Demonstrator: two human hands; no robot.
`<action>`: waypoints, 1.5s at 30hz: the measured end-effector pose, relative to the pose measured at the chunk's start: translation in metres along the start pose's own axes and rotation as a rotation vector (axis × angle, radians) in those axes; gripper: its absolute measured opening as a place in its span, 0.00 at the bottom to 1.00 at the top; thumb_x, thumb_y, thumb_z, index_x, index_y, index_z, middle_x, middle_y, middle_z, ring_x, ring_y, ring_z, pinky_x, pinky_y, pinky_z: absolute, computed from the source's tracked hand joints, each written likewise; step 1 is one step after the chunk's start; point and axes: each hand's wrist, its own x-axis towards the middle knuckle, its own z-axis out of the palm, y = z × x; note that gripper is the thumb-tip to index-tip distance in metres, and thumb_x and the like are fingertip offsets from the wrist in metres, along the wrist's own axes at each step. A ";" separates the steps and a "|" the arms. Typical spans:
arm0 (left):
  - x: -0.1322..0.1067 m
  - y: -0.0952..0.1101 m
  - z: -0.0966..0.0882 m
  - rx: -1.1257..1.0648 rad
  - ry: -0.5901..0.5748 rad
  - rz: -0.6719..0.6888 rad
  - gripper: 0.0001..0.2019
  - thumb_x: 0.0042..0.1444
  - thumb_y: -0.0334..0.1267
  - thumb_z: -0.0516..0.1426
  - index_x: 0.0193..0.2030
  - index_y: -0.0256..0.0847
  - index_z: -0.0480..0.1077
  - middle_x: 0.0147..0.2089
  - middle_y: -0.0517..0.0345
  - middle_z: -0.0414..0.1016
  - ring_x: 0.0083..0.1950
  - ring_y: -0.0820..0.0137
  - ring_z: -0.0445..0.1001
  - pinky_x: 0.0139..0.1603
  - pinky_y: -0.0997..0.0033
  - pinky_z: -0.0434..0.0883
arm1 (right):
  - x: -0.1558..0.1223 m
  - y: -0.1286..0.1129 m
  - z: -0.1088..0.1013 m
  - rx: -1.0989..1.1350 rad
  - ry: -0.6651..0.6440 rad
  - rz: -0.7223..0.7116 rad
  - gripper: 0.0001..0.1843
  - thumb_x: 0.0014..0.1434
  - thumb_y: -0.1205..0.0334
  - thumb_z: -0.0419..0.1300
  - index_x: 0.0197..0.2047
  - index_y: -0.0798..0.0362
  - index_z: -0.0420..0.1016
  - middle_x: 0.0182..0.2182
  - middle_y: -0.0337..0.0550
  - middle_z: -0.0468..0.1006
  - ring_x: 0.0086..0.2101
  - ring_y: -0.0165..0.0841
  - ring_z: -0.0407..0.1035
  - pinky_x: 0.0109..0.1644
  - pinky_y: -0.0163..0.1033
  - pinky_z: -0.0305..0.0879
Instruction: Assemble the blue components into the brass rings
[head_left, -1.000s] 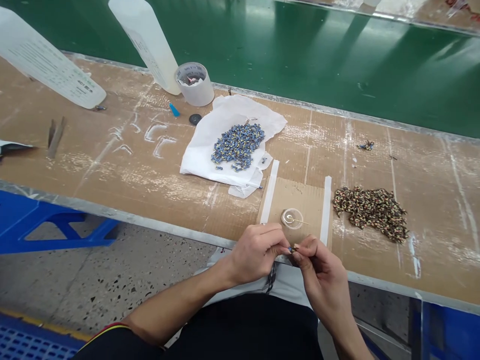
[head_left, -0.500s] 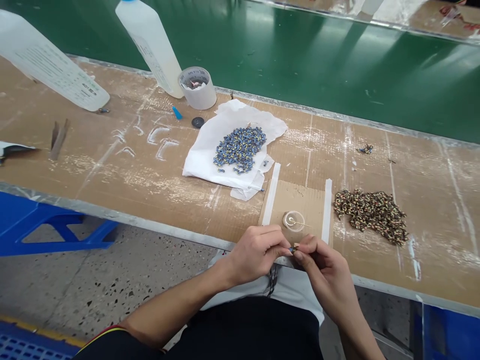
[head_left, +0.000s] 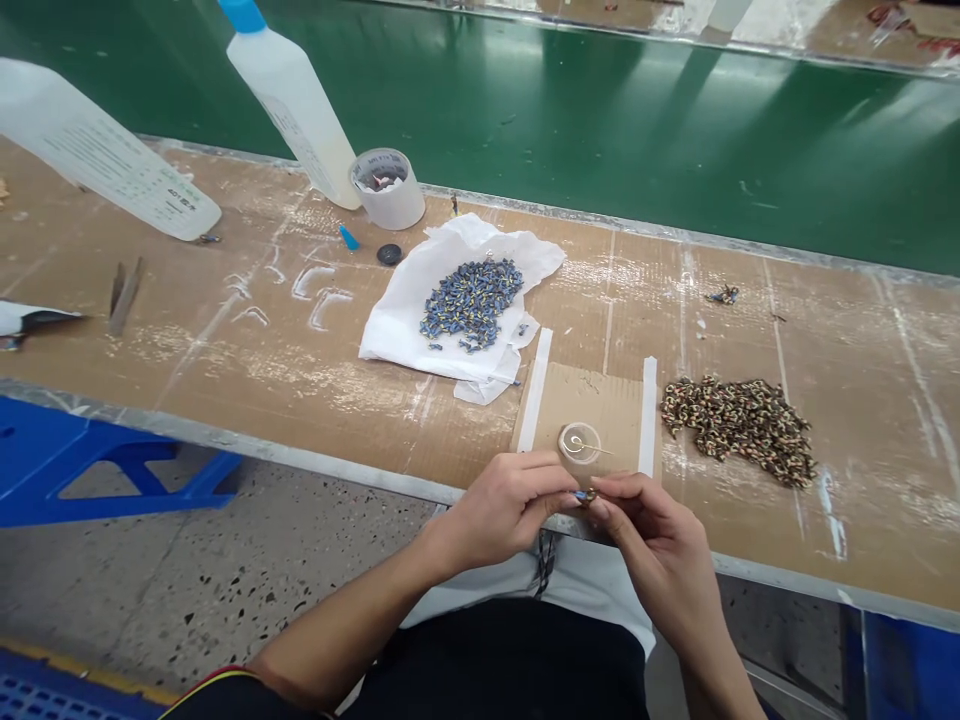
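Observation:
My left hand (head_left: 514, 508) is closed in a pinch on a tiny blue piece (head_left: 580, 495) near the table's front edge. Facing it, my right hand (head_left: 664, 535) pinches a tiny dark brown piece (head_left: 591, 496), and the two pieces touch or nearly touch; fingertips partly hide both. Just beyond my hands, a small round clear dish (head_left: 568, 430) with a thin pick (head_left: 596, 450) across it rests on a cardboard sheet (head_left: 600, 390). Many small blue-and-yellow pieces (head_left: 472, 300) are heaped on white paper (head_left: 397, 330). To the right is a pile of small brown-and-cream pieces (head_left: 735, 425).
Two white plastic bottles (head_left: 300, 120) stand at the back left, beside a tape roll (head_left: 397, 205) with scraps inside. Nearby are a blue cap (head_left: 349, 238) and a black disc (head_left: 389, 254). A green surface (head_left: 600, 140) runs behind the table. A blue stool (head_left: 112, 460) is below left.
The view has shifted slightly. Both hands stay together at the table edge, with the fingertips adjusting a little around the small pieces.

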 end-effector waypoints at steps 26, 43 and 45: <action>-0.003 -0.007 0.011 0.280 -0.052 0.078 0.12 0.60 0.24 0.47 0.29 0.39 0.64 0.26 0.59 0.66 0.26 0.72 0.63 0.27 0.74 0.60 | 0.001 0.005 -0.004 -0.283 -0.137 -0.159 0.10 0.67 0.62 0.55 0.32 0.50 0.66 0.25 0.39 0.74 0.26 0.31 0.70 0.31 0.34 0.65; 0.000 0.004 0.008 0.175 -0.036 0.016 0.11 0.65 0.28 0.48 0.32 0.37 0.67 0.28 0.58 0.68 0.28 0.73 0.64 0.30 0.74 0.60 | 0.004 0.008 -0.008 -0.205 -0.164 -0.142 0.09 0.68 0.60 0.56 0.34 0.50 0.70 0.25 0.38 0.74 0.25 0.30 0.68 0.29 0.34 0.63; 0.002 0.011 0.003 0.042 -0.072 -0.078 0.13 0.67 0.31 0.49 0.31 0.36 0.68 0.28 0.58 0.69 0.29 0.73 0.65 0.31 0.75 0.62 | 0.003 0.005 -0.011 -0.132 -0.177 -0.122 0.05 0.67 0.60 0.57 0.44 0.50 0.73 0.30 0.40 0.76 0.27 0.31 0.71 0.30 0.34 0.66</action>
